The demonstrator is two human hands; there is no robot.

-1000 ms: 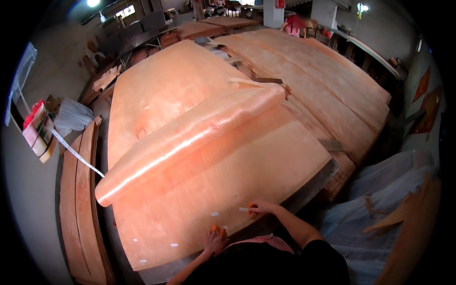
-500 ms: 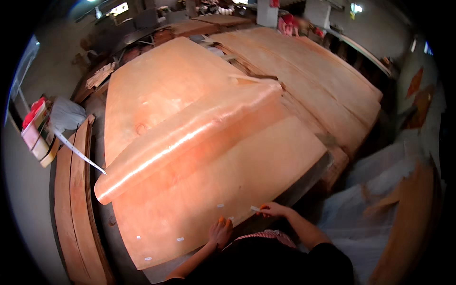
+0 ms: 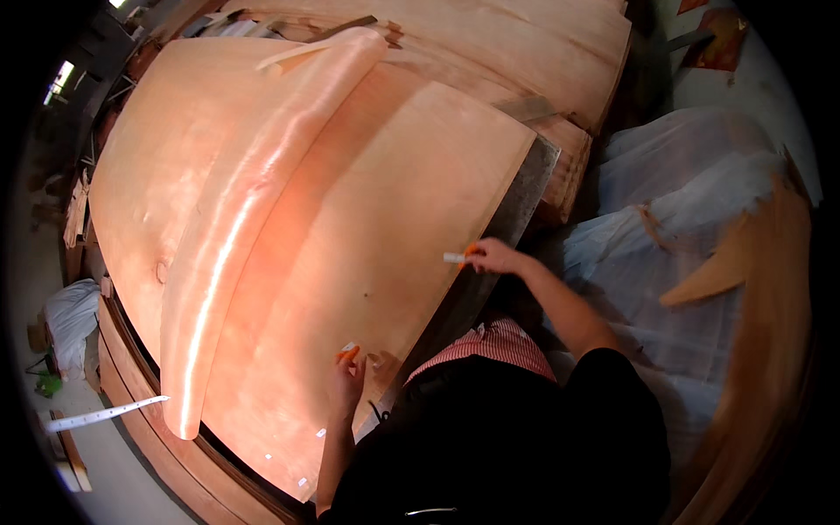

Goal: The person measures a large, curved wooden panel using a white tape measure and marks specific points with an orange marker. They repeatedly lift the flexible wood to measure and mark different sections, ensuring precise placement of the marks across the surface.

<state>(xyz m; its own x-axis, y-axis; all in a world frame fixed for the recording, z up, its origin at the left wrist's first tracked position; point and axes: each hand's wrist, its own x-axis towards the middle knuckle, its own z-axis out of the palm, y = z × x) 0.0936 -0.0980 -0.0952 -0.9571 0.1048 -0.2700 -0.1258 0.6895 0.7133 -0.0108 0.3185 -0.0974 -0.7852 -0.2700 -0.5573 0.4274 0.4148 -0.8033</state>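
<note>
A thin, pale wood veneer sheet (image 3: 398, 192) lies on a stack in front of me, its far part turned over into a long shiny roll (image 3: 229, 229). At the sheet's near edge, my right hand (image 3: 492, 255) is closed on a small white strip (image 3: 453, 258), its fingertips covered in orange. My left hand (image 3: 348, 376), also orange at the fingertips, is over the sheet's near left part with fingers stretched out. A small white label (image 3: 349, 346) shows right at those fingertips; whether it is held or stuck down is unclear. More white labels (image 3: 303, 482) dot the corner.
Another veneer stack (image 3: 525, 52) stands beyond. To the right, clear plastic sheeting (image 3: 647, 245) covers a pile with torn brown board (image 3: 713, 267). At left, a white measuring strip (image 3: 105, 414) reaches the roll's end, near long boards (image 3: 157, 411) and a whitish bag (image 3: 72, 319).
My view has swung to the right, so the sheet and roll appear turned. My hands are farther apart; the right one still grips the white strip, farther along the near edge.
</note>
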